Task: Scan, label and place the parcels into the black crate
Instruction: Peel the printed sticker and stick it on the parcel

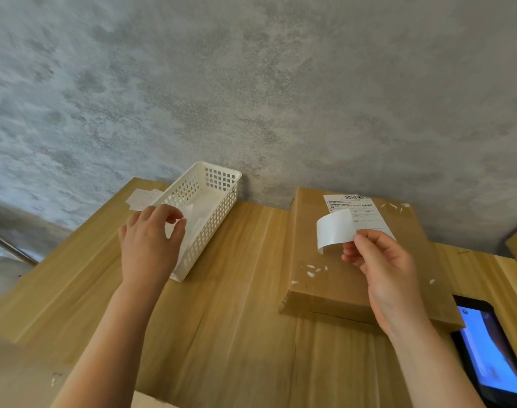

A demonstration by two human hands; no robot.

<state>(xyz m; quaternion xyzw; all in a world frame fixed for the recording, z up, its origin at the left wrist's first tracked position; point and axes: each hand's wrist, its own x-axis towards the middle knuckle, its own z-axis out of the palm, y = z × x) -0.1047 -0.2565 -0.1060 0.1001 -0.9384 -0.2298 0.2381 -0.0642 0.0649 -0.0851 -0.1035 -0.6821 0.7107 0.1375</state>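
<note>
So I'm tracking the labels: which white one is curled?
The blank label pinched in the right hand; the printed label lies flat on the cardboard parcel.

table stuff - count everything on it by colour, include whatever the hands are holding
white: 3 - basket, curled label pinched by right hand, paper slips behind basket
brown: 1 - cardboard parcel
black: 1 - handheld device
total: 5

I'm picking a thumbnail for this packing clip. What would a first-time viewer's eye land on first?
Probably the curled white label pinched in the right hand, held above the flat cardboard parcel that already carries a printed barcode label. Next, the white perforated basket on the wooden table, with the left hand over its near edge, and the glowing blue phone screen at lower right.
</note>
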